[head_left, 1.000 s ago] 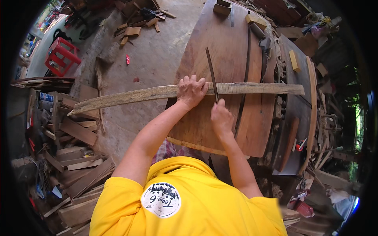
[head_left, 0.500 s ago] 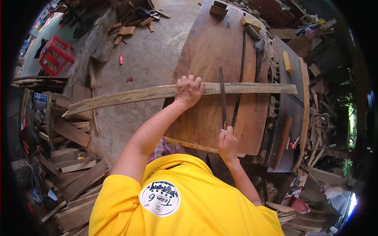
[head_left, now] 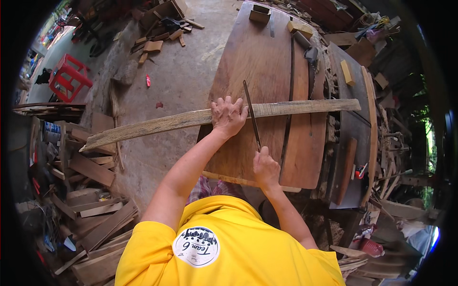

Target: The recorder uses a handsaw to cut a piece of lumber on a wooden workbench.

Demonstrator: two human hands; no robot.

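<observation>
My left hand point(head_left: 229, 116) grasps one long tan wooden plank point(head_left: 167, 123), overhanging the brown wooden worktop point(head_left: 260, 52) frame-left. My right hand point(head_left: 267, 167) clenches one slim dark tool point(head_left: 252, 113).

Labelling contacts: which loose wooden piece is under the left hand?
The long, pale wooden bar crossing the brown tabletop: the left hand is on it. The yellowish blocks and floor scraps lie well away from that hand.

Brown wooden bench top point(head_left: 257, 57) beneath a long pale plank point(head_left: 310, 107) and, farther off, a yellowish block point(head_left: 299, 29)
</observation>
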